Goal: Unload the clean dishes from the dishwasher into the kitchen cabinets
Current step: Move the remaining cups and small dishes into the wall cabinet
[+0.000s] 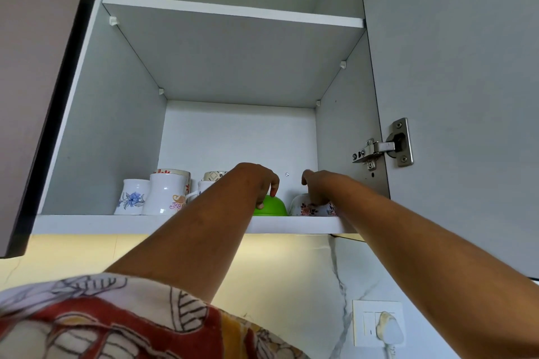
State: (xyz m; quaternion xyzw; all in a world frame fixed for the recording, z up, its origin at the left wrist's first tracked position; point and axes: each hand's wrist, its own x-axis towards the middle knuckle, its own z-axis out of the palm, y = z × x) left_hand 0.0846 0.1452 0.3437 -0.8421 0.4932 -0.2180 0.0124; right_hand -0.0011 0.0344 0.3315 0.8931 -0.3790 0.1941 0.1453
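Observation:
I look up into an open wall cabinet. A green bowl (274, 208) sits upside down on the bottom shelf (116, 224), and my left hand (259, 181) grips it from above, thumb on its left side and fingers curled over the top. Right beside it stands a white floral bowl (304, 209), also upside down. My right hand (319, 187) is curled over its top and holds it. The two bowls nearly touch.
Several white patterned mugs (166, 195) stand on the left half of the same shelf, some behind my left arm. An upper shelf (233, 10) shows only its underside. The open door with its hinge (382, 148) is on the right. A wall socket (379, 323) is below.

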